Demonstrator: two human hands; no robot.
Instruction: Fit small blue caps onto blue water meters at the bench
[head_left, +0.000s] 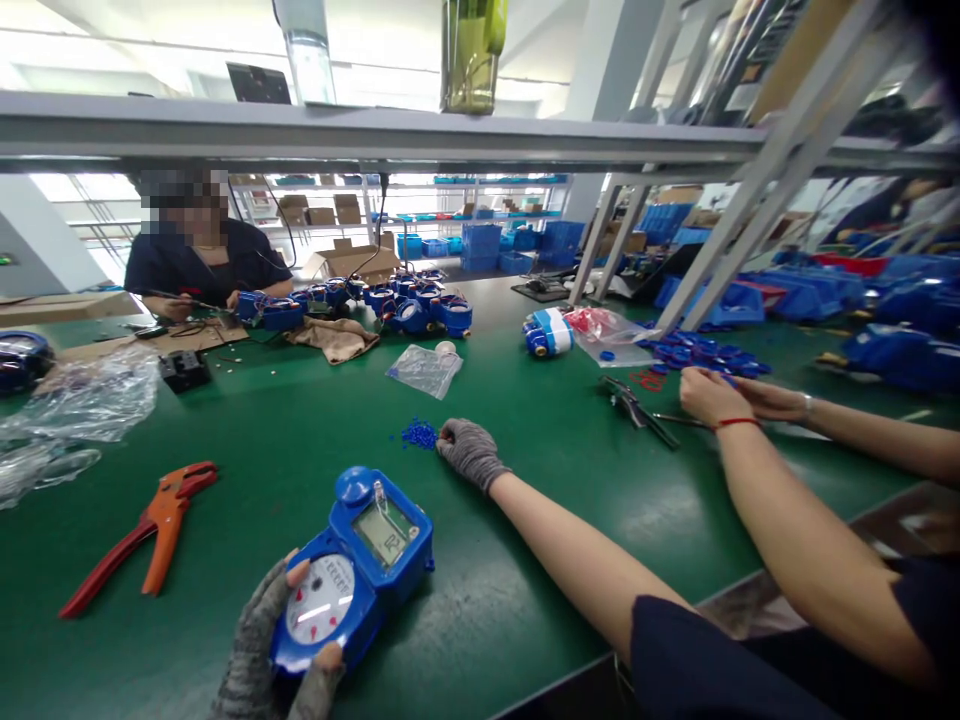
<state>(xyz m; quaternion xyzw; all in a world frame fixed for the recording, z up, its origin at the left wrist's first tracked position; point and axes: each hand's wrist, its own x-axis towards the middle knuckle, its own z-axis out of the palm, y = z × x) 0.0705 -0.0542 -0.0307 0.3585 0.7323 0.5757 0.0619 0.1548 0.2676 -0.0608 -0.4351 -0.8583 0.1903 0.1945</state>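
Observation:
My left hand (255, 640), in a grey glove with bare fingertips, grips a blue water meter (360, 590) at its near end. The meter has a round white dial, a small lit-grey display and a raised round blue cap. My right hand (471, 455), gloved the same way, rests on the green table at the edge of a pile of tiny blue pieces (420, 434). Its fingers are curled together at the pile; whatever may be between them is hidden. To the left of the meter lies an orange-and-red hand cutter (161, 525).
Crumpled clear plastic (90, 400) lies at left, beyond the cutter. A small plastic bag (426, 370) and several blue meters (420, 305) are farther back. At right, a co-worker's hands (716, 397) work near blue parts (701, 353) and pliers (637, 410). Another person (210, 260) sits opposite.

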